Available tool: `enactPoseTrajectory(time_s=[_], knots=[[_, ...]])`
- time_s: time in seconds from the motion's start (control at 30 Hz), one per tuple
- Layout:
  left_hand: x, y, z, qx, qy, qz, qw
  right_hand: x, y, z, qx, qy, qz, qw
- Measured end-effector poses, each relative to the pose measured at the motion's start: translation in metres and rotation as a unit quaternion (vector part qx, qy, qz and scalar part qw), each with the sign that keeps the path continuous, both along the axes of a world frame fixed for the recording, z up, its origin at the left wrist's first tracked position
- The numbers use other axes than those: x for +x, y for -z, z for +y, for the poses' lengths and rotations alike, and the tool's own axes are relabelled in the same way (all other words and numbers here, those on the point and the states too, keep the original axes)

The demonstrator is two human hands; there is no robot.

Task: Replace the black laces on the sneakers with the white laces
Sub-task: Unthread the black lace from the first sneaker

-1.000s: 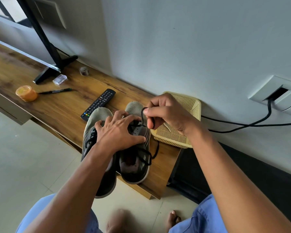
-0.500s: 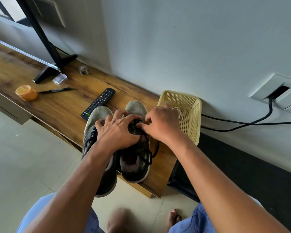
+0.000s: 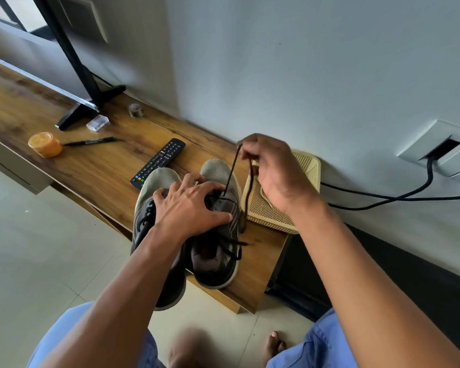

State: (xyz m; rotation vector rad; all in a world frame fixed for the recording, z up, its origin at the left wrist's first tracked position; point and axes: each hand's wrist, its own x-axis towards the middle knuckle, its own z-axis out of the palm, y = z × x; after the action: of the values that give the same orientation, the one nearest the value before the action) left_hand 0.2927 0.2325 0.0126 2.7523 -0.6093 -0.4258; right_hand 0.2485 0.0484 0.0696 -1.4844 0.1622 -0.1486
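Two grey sneakers stand side by side on the wooden shelf (image 3: 104, 166), toes toward the wall: the left sneaker (image 3: 154, 187) and the right sneaker (image 3: 218, 171). My left hand (image 3: 189, 208) lies spread across both, pressing down on them. My right hand (image 3: 271, 168) is raised above the right sneaker's toe and pinches a loop of the black lace (image 3: 231, 171), which runs taut down to the eyelets. A loose end of the lace hangs past the shoe's right side. White laces (image 3: 263, 193) lie in the yellow basket (image 3: 308, 163), mostly hidden by my right hand.
A TV remote (image 3: 160, 160) lies just left of the sneakers. Farther left are a black pen (image 3: 91, 141), an orange tub (image 3: 45, 144), a small clear box (image 3: 97, 122) and a TV stand foot (image 3: 91, 107). Black cables (image 3: 398, 197) run from a wall socket.
My right hand was down at the right sneaker's eyelets half a second ago; it has risen, drawing a longer loop of black lace out. My left hand stayed on the sneakers.
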Motion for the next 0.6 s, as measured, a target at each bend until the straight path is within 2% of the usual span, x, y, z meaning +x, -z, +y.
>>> enactPoseTrajectory(time_s=[0.07,0.17,0.23,0.27,0.33,0.43,0.47,0.53,0.6], knots=[[0.000,-0.001,0.000,0.002,0.002,0.002,1.000,-0.001,-0.004,-0.007,0.122,-0.041,-0.036,0.991],[-0.001,-0.002,-0.001,0.005,0.002,0.002,1.000,-0.002,-0.004,-0.009,0.263,-0.104,-0.078,0.956],[-0.001,-0.003,-0.001,0.003,-0.002,0.003,1.000,-0.003,-0.005,-0.008,0.324,-0.142,-0.092,0.931],[-0.001,-0.002,-0.002,0.003,-0.002,0.004,1.000,-0.005,-0.006,-0.008,0.321,-0.152,-0.084,0.931],[-0.001,-0.002,-0.001,0.006,0.000,0.004,1.000,-0.007,-0.009,-0.009,0.225,-0.150,-0.038,0.962],[-0.001,-0.001,-0.001,0.021,0.004,0.005,1.000,-0.004,0.000,-0.004,-0.033,-0.071,0.036,0.996],[-0.001,-0.001,-0.001,0.022,0.006,0.005,1.000,-0.002,0.008,-0.001,-0.127,-0.021,0.036,0.991],[-0.001,-0.001,-0.001,0.011,0.009,0.002,1.000,0.001,0.026,0.003,-0.301,0.085,0.040,0.949],[-0.001,-0.002,-0.001,0.005,0.009,0.001,1.000,0.002,0.035,0.008,-0.411,0.106,0.071,0.903]])
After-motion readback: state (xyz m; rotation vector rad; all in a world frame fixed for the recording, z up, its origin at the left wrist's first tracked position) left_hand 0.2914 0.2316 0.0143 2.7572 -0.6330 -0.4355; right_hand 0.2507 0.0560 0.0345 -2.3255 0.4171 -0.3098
